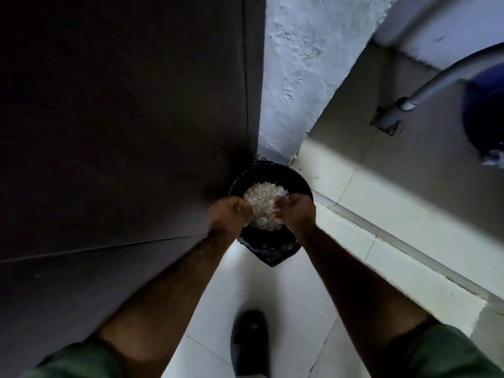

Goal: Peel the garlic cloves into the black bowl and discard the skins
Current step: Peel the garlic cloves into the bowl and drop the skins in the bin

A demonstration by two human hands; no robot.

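A heap of pale garlic skins (261, 204) hangs over a black bin (301, 181) lined with a black bag (272, 253). The skins seem to lie on a thin clear sheet, though blur hides its edges. My left hand (229, 214) grips the heap's left side with curled fingers. My right hand (296, 212) pinches its right side the same way. Both hands are just above the bin's mouth. No black bowl or peeled cloves are in view.
A dark panel (122, 132) fills the left, close to the bin. A rough white wall (300, 64) rises behind it. A tiled step (395, 227) runs along the right, with a grey pipe (425, 85) and a blue barrel (485, 113). My black sandal (249, 339) stands on the white floor.
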